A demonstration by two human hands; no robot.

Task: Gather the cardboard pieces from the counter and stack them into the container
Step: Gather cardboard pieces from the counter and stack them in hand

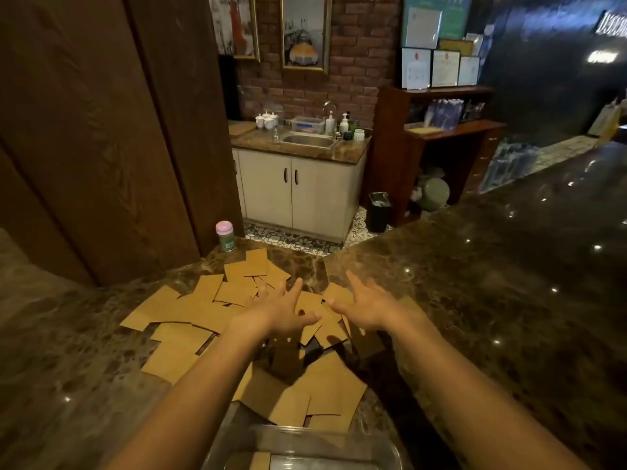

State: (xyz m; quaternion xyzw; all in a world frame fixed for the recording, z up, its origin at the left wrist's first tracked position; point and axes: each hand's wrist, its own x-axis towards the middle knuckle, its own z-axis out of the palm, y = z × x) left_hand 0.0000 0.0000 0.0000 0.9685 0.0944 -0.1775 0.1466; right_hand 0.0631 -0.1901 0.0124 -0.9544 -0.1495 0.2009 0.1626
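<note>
Spreading across the lower picture, a dark marble counter (475, 300) carried everything the task concerned. To the left rose a tall wooden panel (101, 130); beyond the counter's gap stood a cream cabinet (298, 191) with a steel sink (308, 140) under a brick wall (356, 62), and to its right a red-brown shelf (441, 130) bearing framed papers. A black bin (379, 212) sat on the patterned floor beside the cabinet.

On the counter the cardboard pieces (176, 351) lay loose and overlapping in a scattered heap, running from the far edge near the wooden panel down to the container (373, 442). That container, clear plastic, stood at the bottom edge of the view, nearest the person; a few pieces touched or overhung its far rim, and at least one brown piece showed inside it.

Both bare forearms reached forward over the heap. The left hand (281, 310) hung above the middle of the pile, palm down, fingers spread wide, gripping nothing. The right hand (366, 307) was just beside it, also palm down with fingers splayed and empty; whether its fingertips touched the cardboard beneath could not be told. The two thumbs pointed toward each other, close but apart.

A small green jar with a pink lid (225, 235) stood at the counter's far edge, next to the panel and just beyond the farthest pieces.
</note>
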